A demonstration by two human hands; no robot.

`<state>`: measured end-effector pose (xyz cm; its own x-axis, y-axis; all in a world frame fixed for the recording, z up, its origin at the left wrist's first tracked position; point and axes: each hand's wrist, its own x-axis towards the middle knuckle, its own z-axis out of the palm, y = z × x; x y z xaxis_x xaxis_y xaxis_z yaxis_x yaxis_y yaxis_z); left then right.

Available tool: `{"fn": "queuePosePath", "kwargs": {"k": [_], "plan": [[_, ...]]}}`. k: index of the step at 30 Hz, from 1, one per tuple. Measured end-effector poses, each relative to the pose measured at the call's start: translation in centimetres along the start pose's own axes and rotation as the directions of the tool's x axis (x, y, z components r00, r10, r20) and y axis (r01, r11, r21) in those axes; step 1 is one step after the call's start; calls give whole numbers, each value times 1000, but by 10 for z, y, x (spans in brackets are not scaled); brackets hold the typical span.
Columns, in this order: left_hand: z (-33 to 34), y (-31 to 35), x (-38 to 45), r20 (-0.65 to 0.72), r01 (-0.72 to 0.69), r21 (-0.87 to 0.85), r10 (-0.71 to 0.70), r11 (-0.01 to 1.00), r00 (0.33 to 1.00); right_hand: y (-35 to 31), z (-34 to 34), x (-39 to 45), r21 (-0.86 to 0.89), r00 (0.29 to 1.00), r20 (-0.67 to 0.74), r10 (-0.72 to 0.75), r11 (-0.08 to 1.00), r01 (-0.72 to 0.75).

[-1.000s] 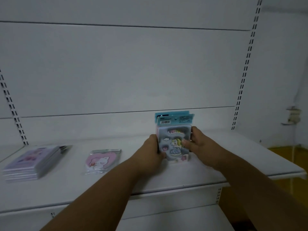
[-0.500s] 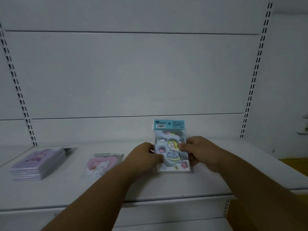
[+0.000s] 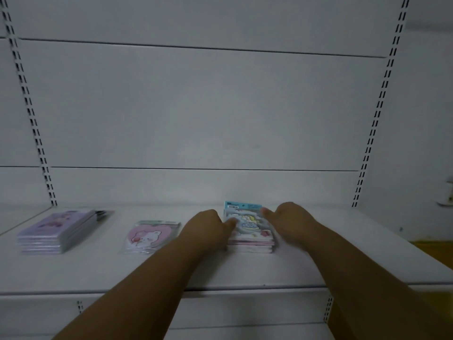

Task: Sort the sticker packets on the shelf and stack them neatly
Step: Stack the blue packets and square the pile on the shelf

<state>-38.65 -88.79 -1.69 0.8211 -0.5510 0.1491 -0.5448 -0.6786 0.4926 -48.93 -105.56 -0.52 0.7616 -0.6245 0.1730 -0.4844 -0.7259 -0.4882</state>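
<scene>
A stack of blue unicorn sticker packets point(image 3: 250, 228) lies flat on the white shelf point(image 3: 220, 268), right of centre. My left hand point(image 3: 206, 225) grips the stack's left edge, thumb on the top packet. My right hand point(image 3: 290, 219) holds the right edge with its thumb over the top corner. A pink heart packet point(image 3: 149, 235) with a white bear lies to the left. Further left sits a stack of purple packets point(image 3: 57, 230).
The shelf's white back panel point(image 3: 196, 106) rises behind the packets, with slotted uprights point(image 3: 31, 114) on both sides. A lower shelf point(image 3: 245, 332) shows beneath the front edge. Yellow floor point(image 3: 436, 251) is visible at the far right.
The blue stack was standing upright between my hands a second ago. It has been tilted back and laid flat on the shelf, with both hands still at its sides.
</scene>
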Motion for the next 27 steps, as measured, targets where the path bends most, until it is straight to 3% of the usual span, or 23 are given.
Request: {"fn": "queuePosePath", "kwargs": {"k": [5,10,27], "plan": [[2,-14,-34,-56,-117,166,128,979,990,25,-5,-42,-11,970,11,-242,970,243],[5,-14,-45,-114,-171,214,198,962,974,34,5,-54,-73,941,25,-338,938,339],[9,-17,-44,-104,-172,200,195,965,975,22,9,-57,-194,920,36,-391,900,391]]}}
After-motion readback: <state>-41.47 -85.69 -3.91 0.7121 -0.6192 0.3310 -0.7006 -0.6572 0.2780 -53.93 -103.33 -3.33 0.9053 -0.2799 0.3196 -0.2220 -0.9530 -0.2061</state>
